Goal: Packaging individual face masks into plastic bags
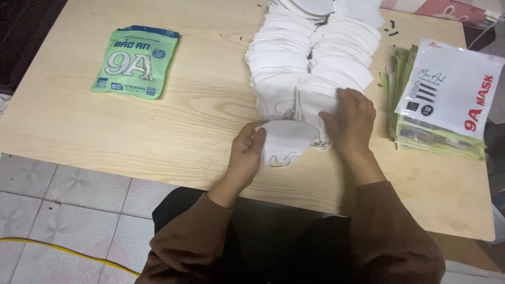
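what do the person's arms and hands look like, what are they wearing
Both arms are in long brown sleeves of a soft knit, each ending in a ribbed cuff at the wrist. The left hand and right hand are bare: no gloves, and no rings, watch or bracelet show. No markings appear on the sleeves.

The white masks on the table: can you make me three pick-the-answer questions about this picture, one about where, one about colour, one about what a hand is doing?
1. Where is the green packet?
A. far left on the table
B. on the floor
C. under the masks

2. What colour are the loose masks?
A. blue
B. white
C. black

3. What is the left hand doing?
A. resting flat, empty
B. holding one mask
C. lifting the packet

Answers:
1 A, it lies alone on the wooden table, left of the pile.
2 B, every mask in both rows is white.
3 B, its fingers grip the mask's edge while the right hand presses the pile.
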